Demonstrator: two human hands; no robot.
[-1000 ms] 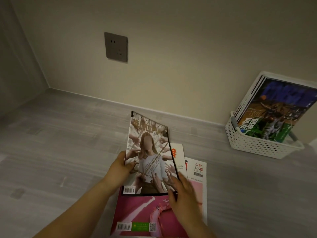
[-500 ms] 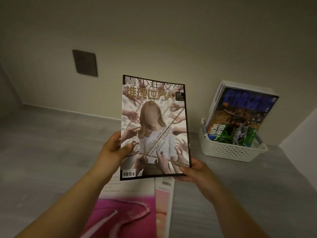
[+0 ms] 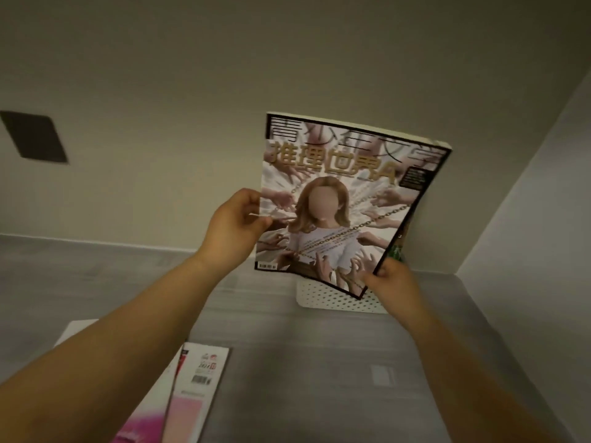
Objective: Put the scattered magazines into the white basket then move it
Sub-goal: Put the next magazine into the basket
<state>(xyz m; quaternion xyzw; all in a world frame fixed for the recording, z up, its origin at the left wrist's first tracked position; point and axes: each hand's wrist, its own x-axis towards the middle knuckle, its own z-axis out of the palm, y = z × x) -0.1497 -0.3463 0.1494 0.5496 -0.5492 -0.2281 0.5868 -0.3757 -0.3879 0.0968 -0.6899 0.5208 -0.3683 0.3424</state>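
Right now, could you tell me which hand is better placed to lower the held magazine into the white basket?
Right. The right hand grips the magazine at its bottom corner directly above the white basket; the left hand holds the far side edge.

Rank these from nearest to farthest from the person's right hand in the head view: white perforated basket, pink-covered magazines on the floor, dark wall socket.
1. White perforated basket, just left of the right hand.
2. Pink-covered magazines on the floor, lower left.
3. Dark wall socket, far upper left.
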